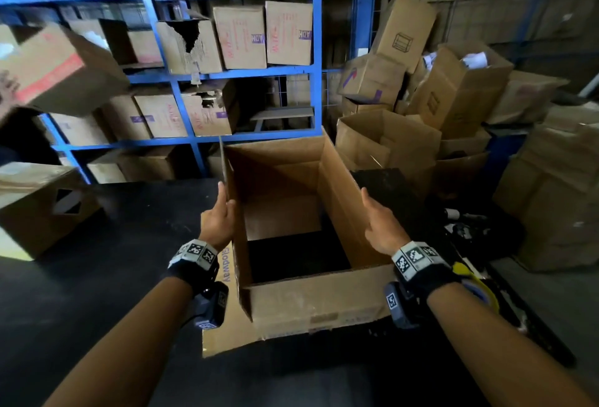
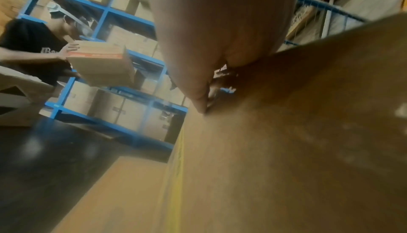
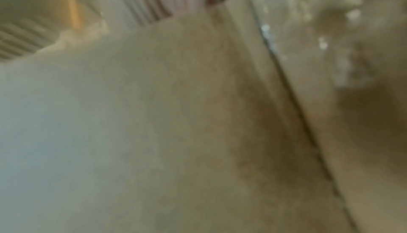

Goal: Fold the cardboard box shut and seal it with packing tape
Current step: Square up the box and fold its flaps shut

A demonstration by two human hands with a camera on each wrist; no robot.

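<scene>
An open cardboard box (image 1: 317, 303) stands on the black table (image 1: 97, 293) in front of me, and dark table shows through part of its bottom. My left hand (image 1: 220, 215) pinches the upright left flap (image 1: 227, 166) between thumb and fingers; the left wrist view shows that hand (image 2: 211, 45) against the brown cardboard (image 2: 286, 132). The right hand (image 1: 379, 222) lies against the outside of the right wall (image 1: 340, 199), thumb up along the edge, fingers hidden behind it. The right wrist view is a blur of cardboard (image 3: 176, 115). A yellow and blue object, perhaps a tape dispenser (image 1: 476, 286), lies under my right wrist.
Another person (image 2: 28, 45) at the far left holds up a box (image 1: 55, 72). Blue shelving (image 1: 317, 50) full of boxes runs behind the table. A pile of open boxes (image 1: 421, 98) crowds the right. One more box (image 1: 35, 205) sits on the table's left side.
</scene>
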